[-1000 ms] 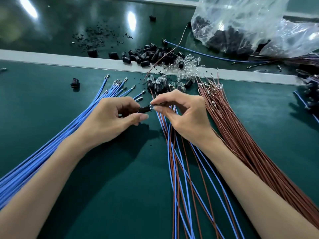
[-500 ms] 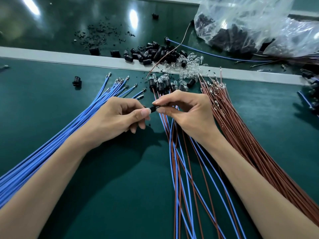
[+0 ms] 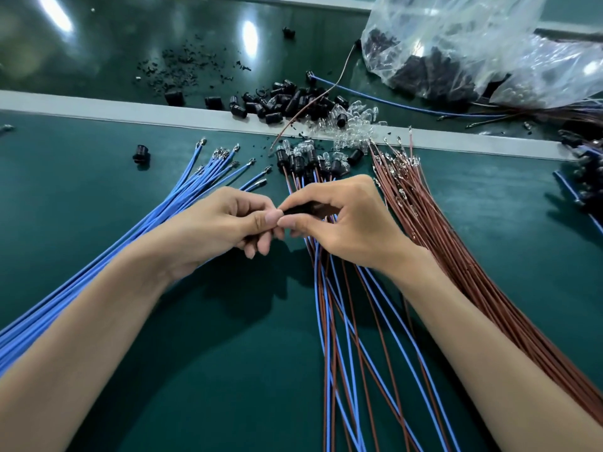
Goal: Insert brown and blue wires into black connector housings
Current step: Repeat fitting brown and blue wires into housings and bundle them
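Though half hidden by fingertips, looks like mid-insertion: black connector housing [image 3: 306,208] held just above the green mat [image 3: 489,230] at the middle of the scene, slightly near of a row of finished assemblies [image 3: 303,161]. Judged as one terminal being pushed home; cannot tell which colour of wire, nor how deep, with both hands covering the joint.

Next move, by judgement: calls for a straight push along the housing axis until locked, a light tug to check, then a fresh pick from the blue wires [image 3: 169,207] fanned on the left or the brown wires [image 3: 424,223] on the right. Any tilt likely to bend a terminal.

Left hand [image 3: 225,223]: curled, thumb and forefinger pinching at the left end of the housing, other fingers folded beneath; no wire plainly visible in that pinch.

Right hand [image 3: 349,230]: curled too, forefinger above and thumb below, clamped on the housing body. Thumb tips of the two hands touching or almost so.

Spare housings [image 3: 280,99] and clear bulbs [image 3: 355,119] heaped far, along the grey strip [image 3: 130,109]; plastic bag [image 3: 473,44] far right.
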A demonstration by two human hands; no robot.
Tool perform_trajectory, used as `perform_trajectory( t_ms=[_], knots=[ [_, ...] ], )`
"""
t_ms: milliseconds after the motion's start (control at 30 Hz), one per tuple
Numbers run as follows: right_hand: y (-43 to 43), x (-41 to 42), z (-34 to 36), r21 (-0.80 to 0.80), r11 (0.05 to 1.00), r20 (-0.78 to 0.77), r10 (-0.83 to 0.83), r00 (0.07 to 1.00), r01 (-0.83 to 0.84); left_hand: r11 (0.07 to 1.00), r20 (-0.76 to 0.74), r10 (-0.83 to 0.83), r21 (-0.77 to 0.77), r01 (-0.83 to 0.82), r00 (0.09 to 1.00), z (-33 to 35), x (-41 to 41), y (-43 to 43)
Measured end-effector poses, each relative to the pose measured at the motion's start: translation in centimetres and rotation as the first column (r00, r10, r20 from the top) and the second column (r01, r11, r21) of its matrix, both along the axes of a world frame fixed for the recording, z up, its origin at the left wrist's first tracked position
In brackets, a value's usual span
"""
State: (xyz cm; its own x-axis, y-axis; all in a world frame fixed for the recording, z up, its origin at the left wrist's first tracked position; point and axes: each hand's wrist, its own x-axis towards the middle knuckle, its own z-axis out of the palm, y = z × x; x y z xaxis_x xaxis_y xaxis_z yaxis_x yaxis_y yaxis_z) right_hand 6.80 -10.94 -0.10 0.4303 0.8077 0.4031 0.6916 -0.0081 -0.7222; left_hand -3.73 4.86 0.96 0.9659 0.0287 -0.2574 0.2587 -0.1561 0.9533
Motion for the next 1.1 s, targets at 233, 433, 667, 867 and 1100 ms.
perform_trajectory(
  t_ms=[233, 433, 667, 867, 1100],
  knots=[
    [-0.8, 0.7, -0.4, 0.023, 1.0, -0.245, -0.003, 0.969, 0.009, 1.0, -0.02, 0.013, -0.004, -0.013, 1.0, 0.0, 0.3, -0.2],
    [0.0, 1.2, 0.6, 0.134, 0.972, -0.528, -0.096, 0.844, 0.195, 0.994, 0.076, 0.108, -0.006, -0.108, 0.991, 0.9, 0.8, -2.3],
    [1.8, 3.6, 1.9, -0.168, 0.839, -0.411, -0.536, 0.737, 0.517, 0.991, -0.027, -0.093, -0.101, 0.089, 0.995, 1.8, -1.8, -6.6],
    [3.3, 4.3, 1.7, -0.345, 0.765, -0.043, -0.592, 0.805, 0.544, 0.996, -0.004, -0.03, 0.084, 0.03, 1.0, 1.1, -3.2, -7.5],
    [6.8, 7.0, 1.5, -0.299, 0.655, 0.247, -0.65, 0.719, 0.694, 0.808, 0.36, 0.114, 0.509, -0.298, 0.926, -1.5, -4.0, -6.3]
  ],
)
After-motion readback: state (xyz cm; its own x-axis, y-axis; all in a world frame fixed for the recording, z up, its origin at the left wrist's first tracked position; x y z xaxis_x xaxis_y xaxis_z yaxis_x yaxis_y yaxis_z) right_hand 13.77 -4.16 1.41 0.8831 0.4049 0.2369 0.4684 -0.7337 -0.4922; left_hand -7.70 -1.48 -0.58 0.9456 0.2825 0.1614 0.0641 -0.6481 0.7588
